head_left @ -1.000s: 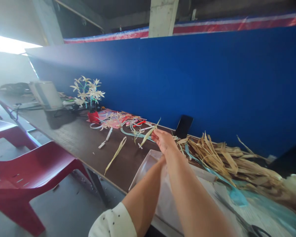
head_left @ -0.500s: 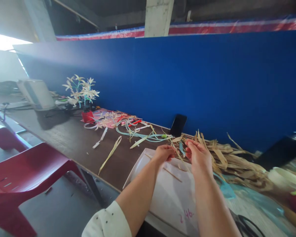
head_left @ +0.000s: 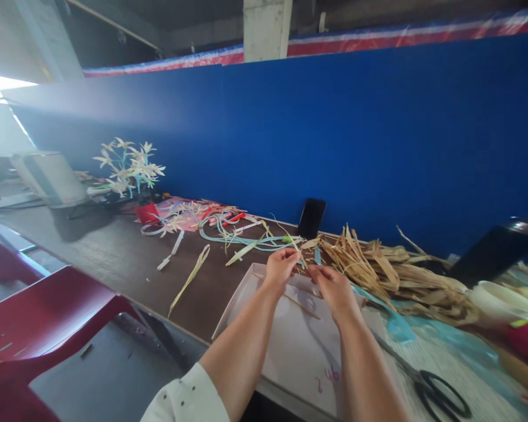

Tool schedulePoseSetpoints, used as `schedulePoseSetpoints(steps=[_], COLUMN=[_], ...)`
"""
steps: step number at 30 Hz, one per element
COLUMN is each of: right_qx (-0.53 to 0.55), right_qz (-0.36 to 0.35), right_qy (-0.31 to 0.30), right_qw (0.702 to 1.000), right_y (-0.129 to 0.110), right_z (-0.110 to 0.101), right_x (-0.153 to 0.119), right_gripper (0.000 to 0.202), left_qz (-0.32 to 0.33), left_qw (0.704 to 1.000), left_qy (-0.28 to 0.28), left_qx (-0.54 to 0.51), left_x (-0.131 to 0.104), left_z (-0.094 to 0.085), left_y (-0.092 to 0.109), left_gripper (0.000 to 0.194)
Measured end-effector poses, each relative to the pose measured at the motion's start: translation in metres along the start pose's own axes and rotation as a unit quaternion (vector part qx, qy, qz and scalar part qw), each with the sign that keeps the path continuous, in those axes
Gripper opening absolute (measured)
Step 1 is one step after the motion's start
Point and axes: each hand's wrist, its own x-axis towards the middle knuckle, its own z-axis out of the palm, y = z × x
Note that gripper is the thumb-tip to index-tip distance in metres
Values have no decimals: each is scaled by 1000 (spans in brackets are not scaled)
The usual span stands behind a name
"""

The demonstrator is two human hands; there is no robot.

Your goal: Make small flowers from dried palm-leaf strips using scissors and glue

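Observation:
My left hand [head_left: 283,269] pinches a thin pale strip of dried husk [head_left: 296,246] between thumb and fingers. Close beside it, my right hand [head_left: 334,288] has its fingertips closed at the strip's lower end. Both hands are above the far part of a white tray-like box [head_left: 305,346] with pink handwritten marks. A thin brown stick [head_left: 300,305] lies on the box, partly hidden by the hands. Just beyond the right hand is a heap of dried husks [head_left: 378,269].
Black-handled scissors [head_left: 442,394] lie right of my right forearm. A phone [head_left: 312,218] leans against the blue partition [head_left: 378,129]. Pale blue cords [head_left: 242,239], a folded husk strip [head_left: 189,280] and husk flowers in a red pot [head_left: 147,213] are on the dark table. A white bowl [head_left: 504,302] stands right.
My right hand has moved left and down, so the two hands are closer together, with the strip now showing upright between them. The view has shifted slightly, uncovering more of the scissors.

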Motion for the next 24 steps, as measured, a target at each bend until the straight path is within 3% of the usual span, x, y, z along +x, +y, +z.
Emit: schedulePoseSetpoints(steps=[5, 9, 15, 19, 24], right_qx=[60, 142, 340, 377, 322], right_qz=[26, 66, 98, 65, 31], right_qy=[-13, 38, 141, 180, 140], right_qw=[998, 987, 925, 906, 936], right_y=[8, 8, 2, 0, 1], right_z=[1, 0, -5, -12, -18], right_x=[1, 2, 5, 5, 3], right_gripper=[34, 37, 48, 57, 59], left_qz=[12, 26, 25, 15, -19], left_qw=[1000, 999, 995, 989, 996], left_qy=[22, 11, -93, -148, -74], left_qx=[-3, -27, -26, 28, 35], left_x=[-1, -4, -12, -14, -11], left_z=[0, 0, 3, 1, -6], left_y=[3, 6, 11, 13, 18], left_gripper=[23, 23, 25, 31, 37])
